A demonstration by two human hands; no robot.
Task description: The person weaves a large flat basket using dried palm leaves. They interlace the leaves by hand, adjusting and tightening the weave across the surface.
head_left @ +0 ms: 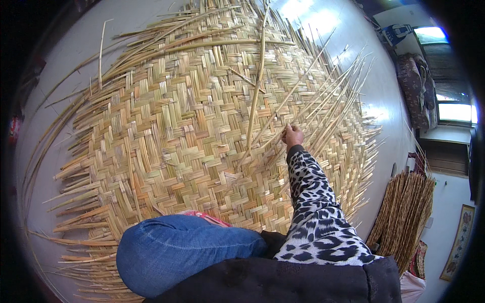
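Note:
A large woven reed mat (182, 146) spreads over the floor beneath me, with loose reed ends sticking out along its edges. My right hand (293, 135), in a black-and-white spotted sleeve, is closed on a bundle of thin reed strips (331, 98) above the middle of the mat. The strips fan out from the fist toward the far right. Just left of the hand, a longer reed (258, 76) lies across the weave. My left hand does not show.
My knee in blue jeans (182, 250) rests at the mat's near side, with something red (207, 217) behind it. Long loose reeds (55, 121) curve past the left edge. A brown bundle of stalks (404, 212) leans at the right, below dark patterned cloth (417, 91).

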